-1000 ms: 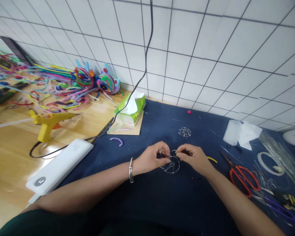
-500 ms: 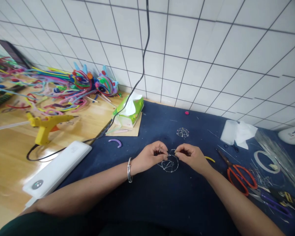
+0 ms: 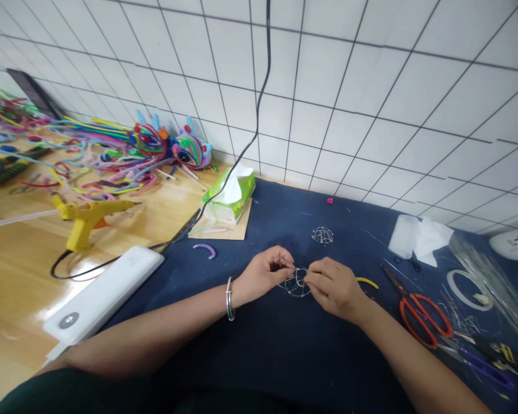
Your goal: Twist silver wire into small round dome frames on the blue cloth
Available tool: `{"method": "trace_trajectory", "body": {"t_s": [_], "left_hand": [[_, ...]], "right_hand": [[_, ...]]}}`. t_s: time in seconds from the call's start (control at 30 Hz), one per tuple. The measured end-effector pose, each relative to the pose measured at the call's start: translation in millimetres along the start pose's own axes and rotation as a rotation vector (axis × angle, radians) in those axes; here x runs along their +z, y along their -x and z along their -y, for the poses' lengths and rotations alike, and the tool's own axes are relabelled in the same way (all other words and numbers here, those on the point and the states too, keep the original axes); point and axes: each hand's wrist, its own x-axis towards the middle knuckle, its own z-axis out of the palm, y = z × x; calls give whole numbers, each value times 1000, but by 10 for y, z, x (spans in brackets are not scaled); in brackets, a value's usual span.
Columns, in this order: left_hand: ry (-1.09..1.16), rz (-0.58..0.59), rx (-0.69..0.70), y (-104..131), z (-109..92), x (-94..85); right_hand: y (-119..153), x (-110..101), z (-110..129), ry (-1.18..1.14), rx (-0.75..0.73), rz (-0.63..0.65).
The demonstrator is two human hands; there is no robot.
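A small round wire frame (image 3: 297, 294) with rings of thin silvery wire is held between my hands above the dark blue cloth (image 3: 276, 351). My left hand (image 3: 265, 275), a silver bangle on its wrist, pinches the frame's upper left side. From the right, my right hand (image 3: 334, 288) closes its thumb and fingers on the frame's edge, its knuckles turned up. The fingertips hide part of the wire. Beyond the hands stands a second, dome-shaped wire frame (image 3: 322, 234) with small beads on it.
Orange-handled scissors (image 3: 425, 319), purple-handled scissors (image 3: 486, 365) and loose wires (image 3: 496, 282) lie at right. On the left are a white power bank (image 3: 107, 293), a yellow glue gun (image 3: 84, 221) and colourful pipe cleaners (image 3: 112, 167). A green tissue pack (image 3: 228, 198) sits near the tiled wall.
My right hand has rolled over, its fingers now curled further round the wire frame's edge. The frame has tilted flatter between my hands. The whole view has shifted slightly.
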Motion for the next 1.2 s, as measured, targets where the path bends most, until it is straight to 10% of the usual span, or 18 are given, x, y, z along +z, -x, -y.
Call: {"method": "trace_trajectory", "body": {"t_s": [0.67, 1.2], "left_hand": [[59, -40, -11, 18, -25, 14], [17, -31, -3, 24, -29, 1]], "right_hand": [[20, 44, 65, 238, -216, 95], [-1, 56, 42, -254, 121, -102]]}}
